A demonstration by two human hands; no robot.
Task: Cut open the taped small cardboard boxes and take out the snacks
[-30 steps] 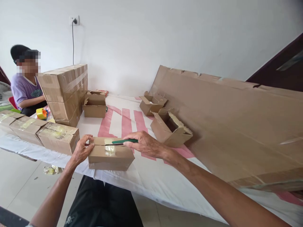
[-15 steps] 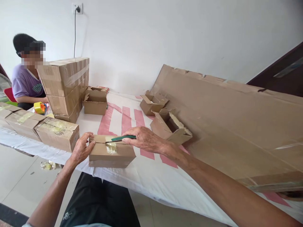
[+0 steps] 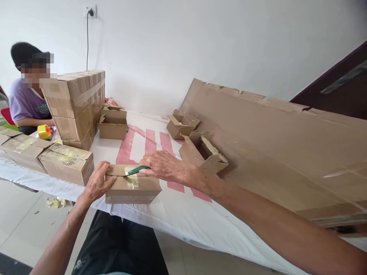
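Observation:
A closed cardboard box (image 3: 149, 186) sits in front of me near the table's edge, with yellowish clear tape (image 3: 132, 183) across its top seam. My left hand (image 3: 98, 181) grips the box's left end, thumb on top and fingers over the far corner. In my right hand (image 3: 162, 164) is a green utility knife (image 3: 137, 170), its tip at the seam beside the tape. Whether the blade is inside the slit I cannot tell. The hand's far fingers are hidden.
Several taped boxes (image 3: 69, 158) line the table's left side, before a tall box stack (image 3: 78, 93). Open boxes (image 3: 113, 130) (image 3: 197, 154) stand farther back. A large cardboard sheet (image 3: 272, 160) leans at right. A person (image 3: 28, 101) sits left, near a yellow tape roll (image 3: 44, 131).
The knife has moved slightly left along the box's top seam and now tilts more steeply. My left hand keeps its hold on the box. The whole view has shifted a little.

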